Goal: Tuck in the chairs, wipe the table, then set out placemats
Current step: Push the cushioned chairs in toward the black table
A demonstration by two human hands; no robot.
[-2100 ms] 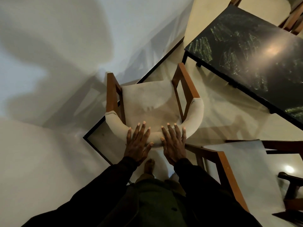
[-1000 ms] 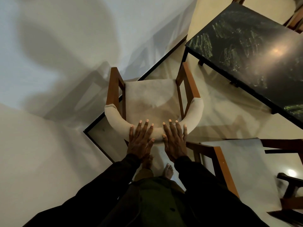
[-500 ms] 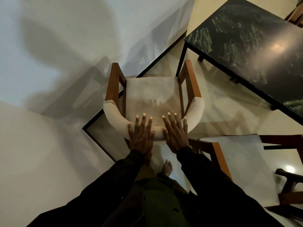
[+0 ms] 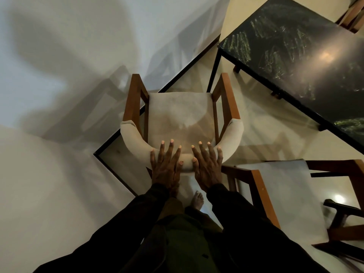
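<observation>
Step one, chairs: left hand (image 4: 165,164) and right hand (image 4: 206,167) press flat on the back of the chair (image 4: 181,115), grip released. It sits off the left corner of the desk (image 4: 305,56) (not under it). Next move probably: swing it round, push in.

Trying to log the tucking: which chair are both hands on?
The chair with the curved pale backrest: left hand and right hand lie flat on it. The chair at right is untouched.

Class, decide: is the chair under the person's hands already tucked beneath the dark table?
No, the chair stands left of the dark table, its whole seat uncovered.
</observation>
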